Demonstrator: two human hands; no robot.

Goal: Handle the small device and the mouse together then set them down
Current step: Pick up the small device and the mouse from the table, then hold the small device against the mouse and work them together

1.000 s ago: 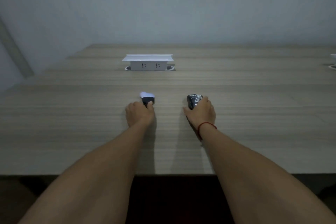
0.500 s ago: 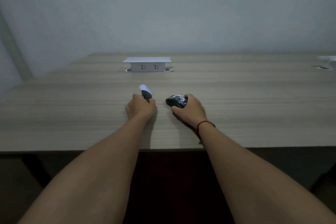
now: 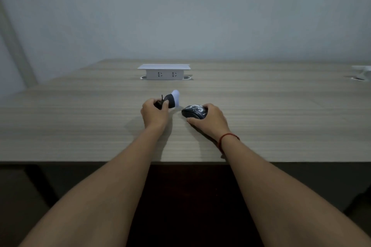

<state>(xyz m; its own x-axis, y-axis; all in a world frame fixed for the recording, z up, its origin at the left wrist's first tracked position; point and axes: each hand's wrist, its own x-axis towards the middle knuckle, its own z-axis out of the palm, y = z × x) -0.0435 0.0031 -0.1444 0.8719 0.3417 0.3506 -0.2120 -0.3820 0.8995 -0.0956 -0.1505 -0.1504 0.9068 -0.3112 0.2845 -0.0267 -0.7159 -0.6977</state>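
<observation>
My left hand [image 3: 154, 113] grips the small device [image 3: 172, 100], a dark body with a white rounded end that points up and to the right, just above the wooden table [image 3: 80, 126]. My right hand [image 3: 210, 120] is wrapped over the back of a dark mouse [image 3: 193, 112] with a pale pattern on top, lying on its side on the table and pointing left. Device and mouse sit a short gap apart. A red string circles my right wrist.
A white pop-up socket box [image 3: 164, 72] stands at the middle back of the table. Another white fitting [image 3: 361, 74] shows at the far right edge. The table's front edge runs just below my wrists, and a plain wall rises behind.
My right hand has turned the mouse so it points left and brought it nearer the device. My left hand has tilted the device's white end to the right. The view has pulled back.
</observation>
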